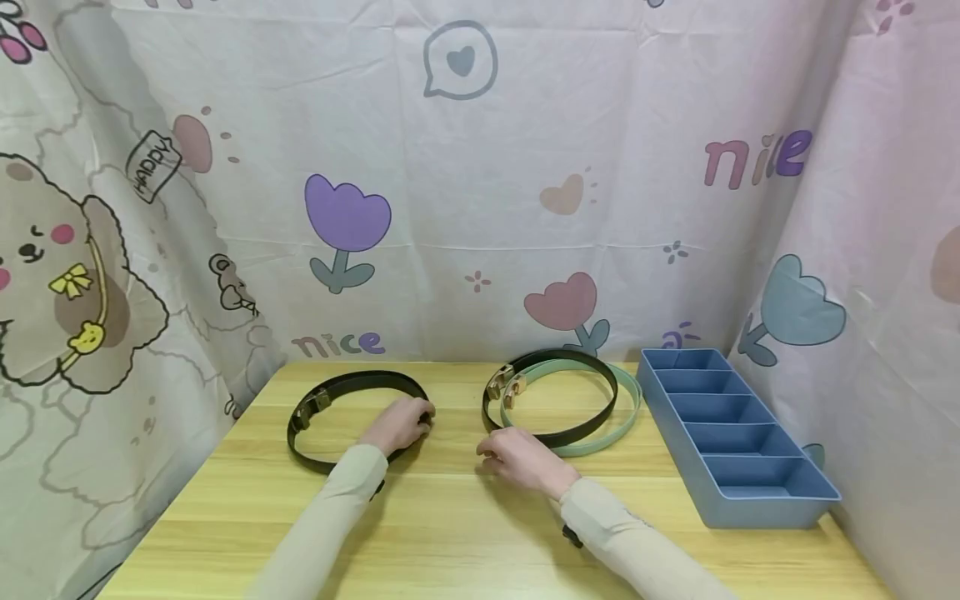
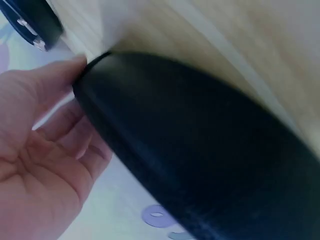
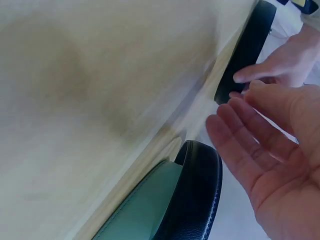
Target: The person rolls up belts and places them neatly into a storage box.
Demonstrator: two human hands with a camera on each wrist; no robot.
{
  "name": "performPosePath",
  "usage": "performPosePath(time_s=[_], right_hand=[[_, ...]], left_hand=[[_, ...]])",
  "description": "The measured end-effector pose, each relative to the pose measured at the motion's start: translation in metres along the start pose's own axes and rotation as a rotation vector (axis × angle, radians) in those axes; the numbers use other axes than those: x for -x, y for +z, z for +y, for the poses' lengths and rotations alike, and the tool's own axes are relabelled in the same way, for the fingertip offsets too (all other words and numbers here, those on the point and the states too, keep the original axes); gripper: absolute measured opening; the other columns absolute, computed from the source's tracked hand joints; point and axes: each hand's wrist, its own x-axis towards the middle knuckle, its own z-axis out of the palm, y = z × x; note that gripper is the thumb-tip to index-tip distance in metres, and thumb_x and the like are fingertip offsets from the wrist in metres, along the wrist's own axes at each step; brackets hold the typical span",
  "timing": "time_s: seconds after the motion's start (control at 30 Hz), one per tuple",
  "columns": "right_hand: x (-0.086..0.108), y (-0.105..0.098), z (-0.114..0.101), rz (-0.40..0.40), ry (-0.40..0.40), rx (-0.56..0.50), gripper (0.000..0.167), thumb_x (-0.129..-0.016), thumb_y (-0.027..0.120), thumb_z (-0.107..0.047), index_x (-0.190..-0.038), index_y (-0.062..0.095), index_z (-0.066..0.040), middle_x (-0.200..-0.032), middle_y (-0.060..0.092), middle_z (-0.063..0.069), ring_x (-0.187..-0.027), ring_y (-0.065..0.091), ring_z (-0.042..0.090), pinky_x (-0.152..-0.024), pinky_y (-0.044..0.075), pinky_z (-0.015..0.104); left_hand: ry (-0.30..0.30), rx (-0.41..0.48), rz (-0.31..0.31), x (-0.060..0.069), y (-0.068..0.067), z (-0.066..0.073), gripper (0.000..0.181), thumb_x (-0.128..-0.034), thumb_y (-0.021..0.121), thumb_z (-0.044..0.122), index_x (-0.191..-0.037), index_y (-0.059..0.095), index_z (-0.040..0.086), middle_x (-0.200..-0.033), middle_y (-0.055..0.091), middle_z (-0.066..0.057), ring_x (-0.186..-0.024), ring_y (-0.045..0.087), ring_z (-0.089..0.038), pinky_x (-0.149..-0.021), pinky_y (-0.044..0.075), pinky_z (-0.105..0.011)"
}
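On the left of the table a black belt (image 1: 405, 384) with a metal buckle (image 1: 321, 399) stands on its edge in a loop. My left hand (image 1: 397, 427) pinches the right side of that loop; the left wrist view shows thumb and fingers on the dark strap (image 2: 190, 135). A second black belt (image 1: 576, 434) and a pale green belt (image 1: 600, 447) form overlapping loops right of centre, their buckles at the left. Just in front of this pair is my right hand (image 1: 528, 460). Its fingers are loosely bent and hold nothing in the right wrist view, apart from the black strap (image 3: 200, 185).
A blue-grey box (image 1: 686, 458) with several compartments in a row stands at the table's right side. Behind the wooden table (image 1: 450, 533) hangs a printed cloth (image 1: 465, 167), which also closes off both sides. Dark wrist devices show under both sleeves.
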Motion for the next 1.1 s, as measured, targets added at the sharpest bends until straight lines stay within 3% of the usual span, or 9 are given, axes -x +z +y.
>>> performPosePath(time_s=[0.27, 0.5, 0.7, 0.83, 0.97, 1.1], right_hand=[[-0.001, 0.002, 0.003, 0.024, 0.043, -0.008, 0.022, -0.089, 0.063, -0.001, -0.108, 0.071, -0.007, -0.097, 0.073, 0.003, -0.087, 0.067, 0.011, -0.078, 0.054, 0.026], [0.004, 0.002, 0.004, 0.055, 0.032, 0.022, 0.027, -0.088, 0.067, -0.003, -0.114, 0.070, -0.011, -0.100, 0.068, 0.003, -0.087, 0.065, 0.014, -0.074, 0.053, 0.026], [0.010, 0.001, 0.007, 0.059, 0.026, 0.062, 0.018, -0.087, 0.072, -0.012, -0.105, 0.072, -0.017, -0.105, 0.066, -0.003, -0.091, 0.064, 0.012, -0.075, 0.053, 0.027], [0.012, 0.001, 0.009, 0.046, -0.025, 0.056, 0.012, -0.087, 0.074, -0.019, -0.098, 0.071, -0.017, -0.106, 0.066, -0.005, -0.091, 0.063, 0.010, -0.076, 0.053, 0.024], [0.012, 0.001, 0.009, 0.045, -0.077, 0.057, 0.017, -0.085, 0.076, -0.018, -0.099, 0.067, -0.017, -0.103, 0.065, -0.006, -0.091, 0.063, 0.009, -0.079, 0.052, 0.024], [0.007, 0.001, 0.005, -0.011, -0.088, 0.078, 0.018, -0.085, 0.075, -0.017, -0.102, 0.068, -0.018, -0.100, 0.064, -0.006, -0.093, 0.061, 0.009, -0.082, 0.051, 0.026]], left_hand=[[0.281, 0.091, -0.031, 0.020, 0.002, 0.026, 0.015, -0.0800, 0.071, -0.002, -0.084, 0.065, 0.011, -0.078, 0.064, 0.004, -0.072, 0.056, -0.008, -0.067, 0.048, -0.026], [0.407, 0.178, -0.104, 0.030, 0.012, 0.059, 0.023, -0.0798, 0.073, 0.000, -0.076, 0.055, 0.014, -0.069, 0.050, 0.010, -0.066, 0.052, -0.009, -0.064, 0.041, -0.018], [0.385, 0.193, -0.144, 0.031, 0.012, 0.070, 0.025, -0.0775, 0.079, 0.006, -0.080, 0.056, 0.014, -0.074, 0.055, 0.007, -0.073, 0.056, -0.015, -0.069, 0.041, -0.020], [0.335, 0.194, -0.164, 0.031, 0.008, 0.067, 0.029, -0.0753, 0.081, 0.006, -0.090, 0.057, 0.013, -0.084, 0.062, 0.002, -0.080, 0.059, -0.016, -0.073, 0.046, -0.023], [0.283, 0.174, -0.178, 0.031, 0.004, 0.063, 0.033, -0.0756, 0.081, 0.004, -0.100, 0.059, 0.011, -0.086, 0.066, 0.001, -0.079, 0.061, -0.011, -0.072, 0.050, -0.025], [0.219, 0.092, -0.161, 0.033, 0.001, 0.056, 0.023, -0.0746, 0.079, 0.005, -0.092, 0.065, 0.010, -0.081, 0.066, 0.001, -0.073, 0.057, -0.009, -0.069, 0.049, -0.028]])
